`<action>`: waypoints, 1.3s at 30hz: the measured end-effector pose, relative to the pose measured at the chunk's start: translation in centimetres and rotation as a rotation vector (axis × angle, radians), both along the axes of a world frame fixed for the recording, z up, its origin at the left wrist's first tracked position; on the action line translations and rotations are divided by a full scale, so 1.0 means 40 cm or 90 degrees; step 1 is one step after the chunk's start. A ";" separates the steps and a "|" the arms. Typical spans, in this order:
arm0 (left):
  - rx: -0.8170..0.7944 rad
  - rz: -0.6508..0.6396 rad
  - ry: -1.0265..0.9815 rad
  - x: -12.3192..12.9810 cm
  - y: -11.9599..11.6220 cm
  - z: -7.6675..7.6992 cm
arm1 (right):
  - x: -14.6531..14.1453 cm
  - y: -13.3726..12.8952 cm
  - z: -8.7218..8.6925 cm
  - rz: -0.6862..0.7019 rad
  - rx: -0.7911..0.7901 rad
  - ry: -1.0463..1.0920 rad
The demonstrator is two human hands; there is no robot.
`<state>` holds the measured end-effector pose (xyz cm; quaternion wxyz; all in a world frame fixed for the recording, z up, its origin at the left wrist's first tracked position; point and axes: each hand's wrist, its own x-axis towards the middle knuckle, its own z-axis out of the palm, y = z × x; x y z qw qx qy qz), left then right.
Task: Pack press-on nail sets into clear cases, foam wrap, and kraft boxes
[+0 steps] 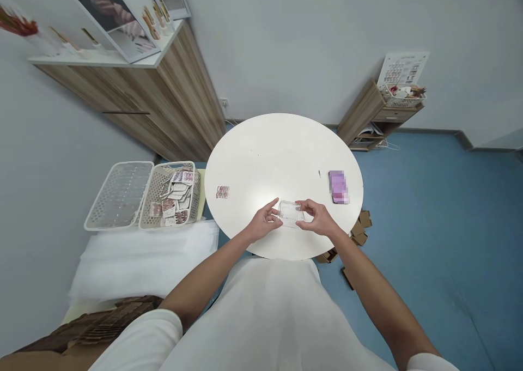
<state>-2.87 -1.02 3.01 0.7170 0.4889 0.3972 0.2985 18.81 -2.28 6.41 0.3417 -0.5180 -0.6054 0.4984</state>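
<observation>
A clear plastic case (289,213) is held between both hands over the near part of the round white table (281,142). My left hand (265,219) has its thumb and fingers around the case's left edge. On the other side, my right hand (314,217) pinches the right edge between thumb and fingers. A small pack of reddish nail tips (223,192) lies on the table's left part. At the right lies a phone-like purple object (339,187), its surface pixelated, with a tiny dark item (319,173) beside it.
Left of the table stand a white basket of nail packs (175,196) and a basket of clear cases (122,194), with white foam sheets (147,256) in front. Cardboard boxes (359,229) lie on the floor at the right. A wooden cabinet (180,87) stands behind left.
</observation>
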 end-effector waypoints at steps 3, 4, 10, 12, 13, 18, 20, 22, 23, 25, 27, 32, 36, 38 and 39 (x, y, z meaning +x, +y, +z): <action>-0.016 0.028 0.014 -0.008 -0.012 -0.013 | 0.002 0.009 -0.004 0.019 -0.029 0.002; -0.013 0.030 0.019 -0.011 -0.016 -0.019 | 0.002 0.014 -0.006 0.022 -0.044 0.006; 0.007 0.024 0.029 -0.021 -0.037 -0.046 | -0.022 0.048 -0.035 -0.099 -0.142 0.065; 0.016 0.021 0.027 -0.021 -0.042 -0.049 | -0.038 0.053 -0.048 -0.140 -0.165 0.054; 0.021 0.020 0.025 -0.021 -0.045 -0.049 | -0.045 0.054 -0.053 -0.155 -0.176 0.050; 0.035 0.016 0.025 -0.017 -0.052 -0.045 | -0.072 0.041 -0.068 -0.201 -0.216 0.057; 0.035 0.017 0.024 -0.015 -0.054 -0.045 | -0.075 0.037 -0.068 -0.211 -0.219 0.060; 0.035 0.020 0.017 -0.013 -0.054 -0.047 | -0.075 0.036 -0.067 -0.221 -0.220 0.066; 0.035 0.022 0.012 -0.012 -0.054 -0.050 | -0.074 0.035 -0.067 -0.228 -0.218 0.068; 0.031 0.034 0.004 -0.009 -0.055 -0.058 | -0.073 0.026 -0.069 -0.251 -0.203 0.066; 0.024 0.056 0.004 -0.007 -0.057 -0.072 | -0.074 0.004 -0.079 -0.294 -0.166 0.051; -0.003 0.109 0.057 0.000 -0.070 -0.126 | -0.086 -0.102 -0.147 -0.305 -0.144 0.013; -0.050 0.113 0.125 0.013 -0.084 -0.183 | -0.095 -0.154 -0.223 -0.271 -0.217 0.027; -0.071 0.118 0.157 0.023 -0.087 -0.211 | -0.096 -0.156 -0.252 -0.281 -0.250 0.043; -0.076 0.119 0.175 0.028 -0.086 -0.223 | -0.094 -0.153 -0.263 -0.284 -0.261 0.051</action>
